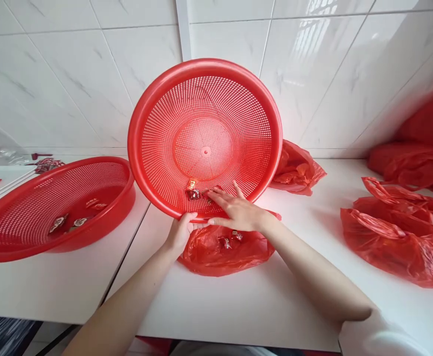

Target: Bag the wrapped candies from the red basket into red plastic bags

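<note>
A red perforated plastic basket (205, 104) is tipped toward me, its near rim low over an open red plastic bag (216, 264). With thumb over the rim, my left hand (180, 233) grips the basket's near edge. My right hand (234, 210) reaches inside with fingers stretched out over small wrapped pieces, its thumb near the rim. Beside those fingertips lie a few small red and gold wrapped pieces (193, 194), which look like candies. More wrapped pieces (235, 236) rest in the bag below.
To the left stands a second red basket (121, 193) with several wrapped pieces in it. Red plastic bags (398, 232) sit on the right, and another bag (298, 168) lies behind the tipped basket. A tiled wall (231, 39) borders the white table (216, 306).
</note>
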The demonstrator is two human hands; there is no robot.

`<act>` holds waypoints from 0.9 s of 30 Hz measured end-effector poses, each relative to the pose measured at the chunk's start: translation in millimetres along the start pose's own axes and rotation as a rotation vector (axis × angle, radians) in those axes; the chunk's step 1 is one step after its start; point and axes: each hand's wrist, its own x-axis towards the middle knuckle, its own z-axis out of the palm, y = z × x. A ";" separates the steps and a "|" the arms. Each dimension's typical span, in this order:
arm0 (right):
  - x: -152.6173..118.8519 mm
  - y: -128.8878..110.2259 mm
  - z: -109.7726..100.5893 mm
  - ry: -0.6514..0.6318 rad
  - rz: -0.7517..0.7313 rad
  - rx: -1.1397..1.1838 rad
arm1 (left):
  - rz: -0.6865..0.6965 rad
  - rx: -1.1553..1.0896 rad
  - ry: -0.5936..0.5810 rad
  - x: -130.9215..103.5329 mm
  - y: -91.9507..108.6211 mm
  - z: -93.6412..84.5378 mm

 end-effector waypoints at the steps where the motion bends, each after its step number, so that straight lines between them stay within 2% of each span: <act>1: -0.2 0.2 0.2 -0.014 -0.025 -0.010 | 0.011 0.003 -0.002 0.0 -0.3 -0.5; 6: -1.4 -0.3 -9.7 0.013 -0.116 0.024 | -0.030 -0.008 -0.068 1.5 -0.7 -5.1; 10: -0.3 -0.7 -9.7 0.038 -0.101 0.208 | 0.000 0.021 -0.034 2.9 0.2 -6.2; 14: 2.5 2.5 -8.0 0.145 0.099 0.598 | 0.053 0.050 0.027 5.0 3.3 -6.5; 17: 3.4 6.7 -12.1 0.123 0.257 0.959 | 0.044 0.039 0.030 6.2 5.3 -7.8; 19: 3.2 9.0 -14.9 0.093 0.320 1.067 | 0.038 0.030 0.020 6.5 5.8 -9.2; 23: 2.8 12.7 -13.8 0.105 0.353 1.064 | 0.030 0.042 0.009 6.6 4.4 -12.1; 27: 1.4 14.0 -11.8 0.128 0.269 0.924 | 0.007 0.042 -0.012 6.6 2.3 -12.6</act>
